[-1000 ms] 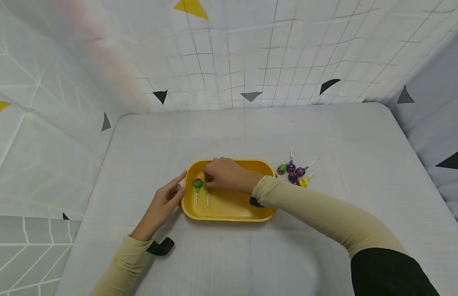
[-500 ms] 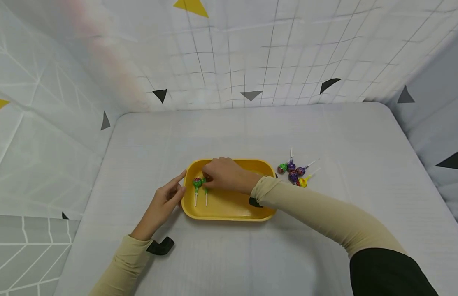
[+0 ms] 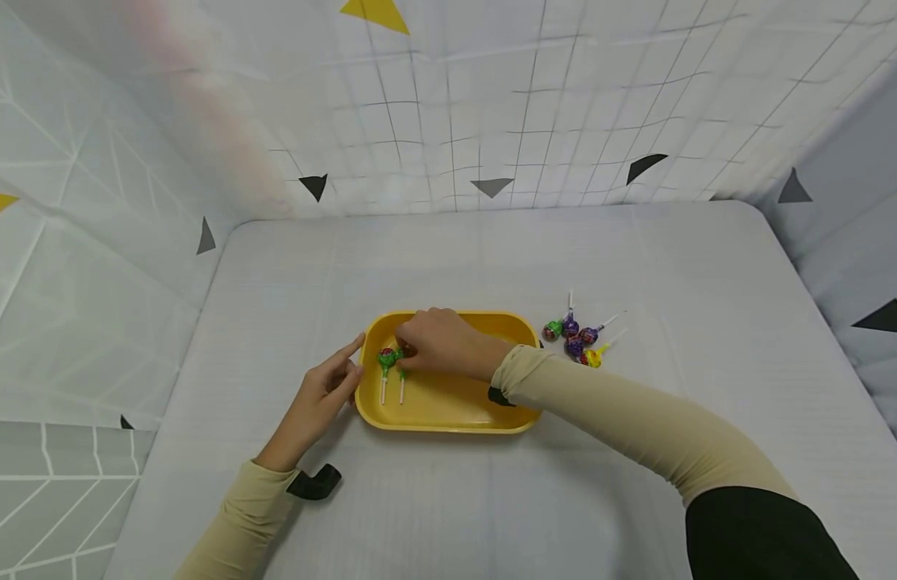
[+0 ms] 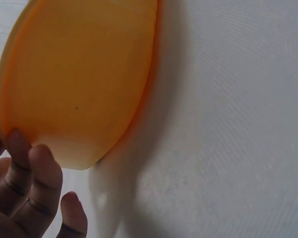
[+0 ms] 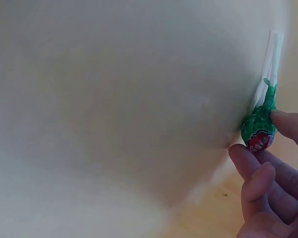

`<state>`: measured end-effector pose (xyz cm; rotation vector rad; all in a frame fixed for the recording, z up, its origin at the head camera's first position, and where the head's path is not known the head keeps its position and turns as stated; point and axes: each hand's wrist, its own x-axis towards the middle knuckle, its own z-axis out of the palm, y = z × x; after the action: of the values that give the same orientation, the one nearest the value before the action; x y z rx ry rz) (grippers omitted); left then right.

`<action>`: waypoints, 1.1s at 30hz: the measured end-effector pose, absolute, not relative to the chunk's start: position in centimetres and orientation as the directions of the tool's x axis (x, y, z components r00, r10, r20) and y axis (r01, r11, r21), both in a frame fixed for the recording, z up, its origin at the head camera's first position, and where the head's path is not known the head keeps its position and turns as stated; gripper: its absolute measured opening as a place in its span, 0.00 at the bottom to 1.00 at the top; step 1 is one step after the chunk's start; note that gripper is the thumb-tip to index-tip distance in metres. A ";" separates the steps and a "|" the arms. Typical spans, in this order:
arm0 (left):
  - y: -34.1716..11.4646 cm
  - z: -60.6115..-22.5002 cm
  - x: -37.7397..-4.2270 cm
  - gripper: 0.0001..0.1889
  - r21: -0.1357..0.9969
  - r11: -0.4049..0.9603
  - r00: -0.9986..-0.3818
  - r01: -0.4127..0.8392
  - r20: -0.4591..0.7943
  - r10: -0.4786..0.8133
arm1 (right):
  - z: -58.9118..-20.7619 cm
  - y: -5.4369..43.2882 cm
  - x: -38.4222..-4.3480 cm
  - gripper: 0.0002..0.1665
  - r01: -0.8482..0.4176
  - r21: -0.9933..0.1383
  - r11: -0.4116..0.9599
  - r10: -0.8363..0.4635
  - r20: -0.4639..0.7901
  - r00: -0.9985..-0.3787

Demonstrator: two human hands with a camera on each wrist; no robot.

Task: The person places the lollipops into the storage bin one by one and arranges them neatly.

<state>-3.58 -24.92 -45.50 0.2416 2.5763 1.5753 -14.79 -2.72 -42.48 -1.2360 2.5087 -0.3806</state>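
In the head view a yellow tray (image 3: 455, 412) lies on the table. A green-wrapped lollipop (image 3: 386, 360) rests in its left part, white stick toward me. Just right of it, my right hand (image 3: 448, 345) pinches a second green lollipop, mostly covered by the fingers from above. The right wrist view shows that lollipop (image 5: 260, 131) between thumb and fingertips, its green and red wrapper and pale stick visible. My left hand (image 3: 321, 403) is at the tray's left end, fingertips touching its rim. From the left wrist, the fingers (image 4: 43, 171) lie loosely bent against the tray's outer wall.
Right of the tray, several lollipops lie in a loose cluster: a green one (image 3: 553, 330), purple ones (image 3: 574, 347) and a yellow one (image 3: 593, 356). White patterned sheets (image 3: 535, 97) hang behind and beside the white-covered table (image 3: 637, 266).
The pinched lollipop has shifted slightly left, closer to the one beside it. My left hand and the tray stay in place.
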 end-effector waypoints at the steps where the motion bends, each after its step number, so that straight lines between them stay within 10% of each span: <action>1: -24.9 -45.5 -3.6 0.27 0.890 0.449 -0.981 0.075 -0.015 0.194 | -42.4 -2.7 -14.8 0.14 -0.718 -0.369 0.591 -0.801 -0.163 -0.576; 33: -25.1 -45.5 -3.7 0.27 0.898 0.436 -0.978 0.064 -0.031 0.206 | -42.6 -2.5 -14.7 0.11 -0.739 -0.365 0.567 -0.815 -0.119 -0.567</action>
<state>-3.68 -25.06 -45.53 0.2406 2.5444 1.5814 -14.70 -2.51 -42.58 -1.2853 2.5280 -0.3996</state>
